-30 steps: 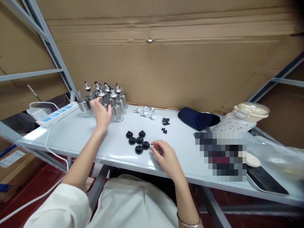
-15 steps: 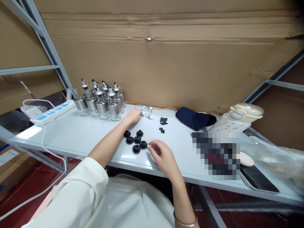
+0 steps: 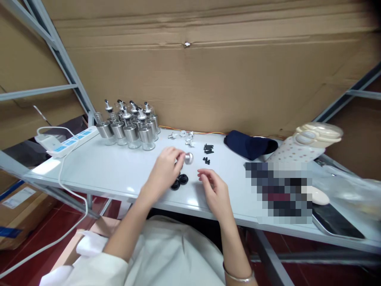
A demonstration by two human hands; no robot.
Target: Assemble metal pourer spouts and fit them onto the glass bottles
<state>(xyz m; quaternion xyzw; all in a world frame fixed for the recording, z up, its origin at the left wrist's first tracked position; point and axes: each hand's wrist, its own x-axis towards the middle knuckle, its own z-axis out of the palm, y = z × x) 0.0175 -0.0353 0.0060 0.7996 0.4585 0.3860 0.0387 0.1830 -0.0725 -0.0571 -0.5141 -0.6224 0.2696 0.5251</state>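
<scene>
My left hand (image 3: 166,169) pinches a silver pourer spout (image 3: 188,158) by one end, its round base turned to the right. Under that hand lie the black rubber stoppers (image 3: 183,179); most are hidden by it. To their right my right hand (image 3: 216,192) hovers with curved fingers apart, holding nothing. More silver spouts (image 3: 189,141) lie loose toward the back. Beyond my right fingertips are a pile of narrow black pieces (image 3: 208,148) and a group of small black plugs (image 3: 206,160).
Several glass bottles with steel bands (image 3: 131,137), some topped by pourers, stand at the back left by a power strip (image 3: 68,142). On the right are a dark blue cloth item (image 3: 250,145), a dotted bottle (image 3: 303,153), a phone (image 3: 337,222) and a plastic bag (image 3: 354,190).
My left hand has come back from the loose silver parts toward me with one spout in it, now over the black stoppers. My right hand stays nearly in place, and the view has shifted slightly.
</scene>
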